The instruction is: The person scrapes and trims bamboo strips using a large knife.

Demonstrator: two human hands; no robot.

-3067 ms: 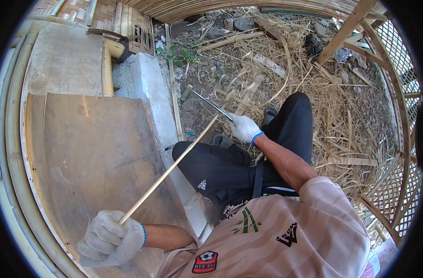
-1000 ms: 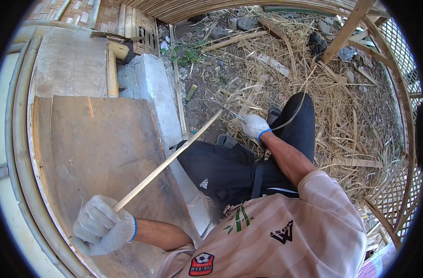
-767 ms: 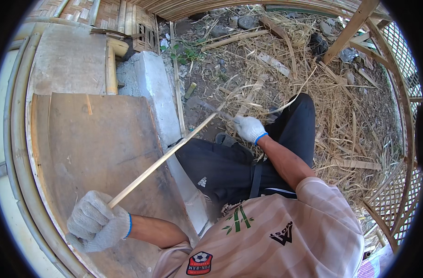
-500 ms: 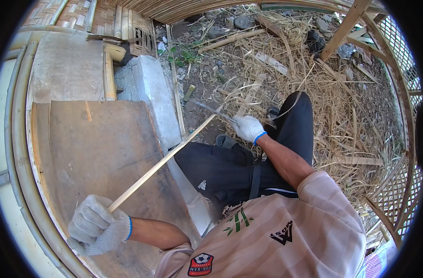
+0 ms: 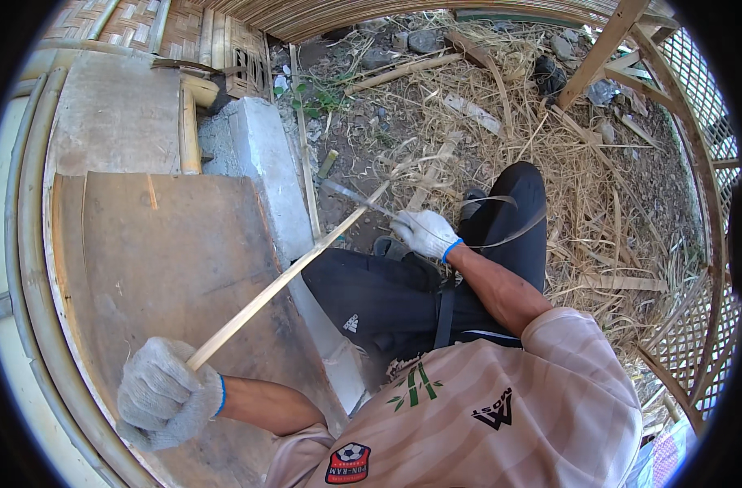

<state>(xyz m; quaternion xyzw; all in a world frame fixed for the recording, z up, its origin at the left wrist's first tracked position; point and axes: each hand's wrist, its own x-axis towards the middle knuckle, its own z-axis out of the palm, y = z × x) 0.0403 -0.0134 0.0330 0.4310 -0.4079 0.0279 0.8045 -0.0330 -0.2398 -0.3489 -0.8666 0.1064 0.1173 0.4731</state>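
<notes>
My left hand (image 5: 166,394), in a grey knit glove, is closed around the lower end of a long pale bamboo strip (image 5: 277,285). The strip slants up and away to the right, across my thigh. Near its far end lies a knife blade (image 5: 350,193), crossing the strip. My right hand (image 5: 426,233), in a white glove with a blue cuff, is wrapped around the knife; its handle is hidden in the fist. A thin curled shaving (image 5: 533,221) loops from near my right hand over my bent knee.
A worn brown board (image 5: 176,260) lies on my left, beside a pale concrete block (image 5: 265,171). Dry shavings (image 5: 582,195) cover the ground ahead and to the right. A wooden post (image 5: 602,53) and a lattice fence (image 5: 712,342) stand at the right.
My right hand and the knife have shifted slightly toward me and left along the strip. The thin shaving now loops out widely over my knee. My left hand has hardly moved.
</notes>
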